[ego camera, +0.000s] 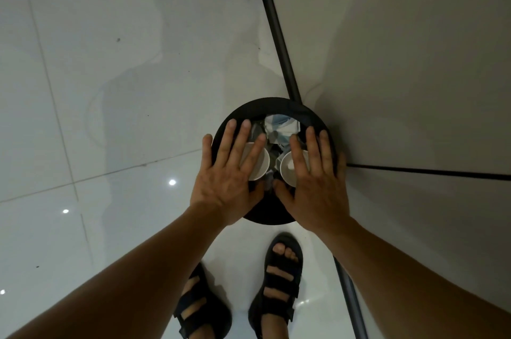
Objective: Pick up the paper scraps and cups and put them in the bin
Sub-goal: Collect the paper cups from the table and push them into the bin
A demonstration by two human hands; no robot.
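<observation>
Bin (264,105), black and round, is seen from straight above at the centre of the view. It stands on glossy pale floor tiles (116,76), with its 1 o'clock edge close against a wall corner (414,62). A dark strip (272,15) at the foot of the wall runs away toward 12 o'clock, and a second one runs off toward 3 o'clock.

Contents:
- Two white paper cups are lodged side by side in the bin's mouth, left cup (262,166) at 9 o'clock and right cup (287,170) at 3 o'clock.
- Both mouths are turned up toward the camera, so each long axis runs roughly down into the bin.
- Crumpled paper scraps (279,124), white with some blue, are packed at 12 o'clock, and more is wedged between the cups.

Hands:
- Left hand (229,175) and right hand (312,181) are held flat, palms down, over the opening, one above each cup.
- Fingers are straight and spread, pointing to 12 o'clock, and nothing is gripped.
- The thumbs are angled inward and nearly meet at the 6 o'clock side of the opening, but the hands stay apart.
- Whether the palms press on the cup rims or only hover cannot be told.

Two feet in black strapped sandals (279,278) are planted at 6 o'clock, just short of the bin.
</observation>
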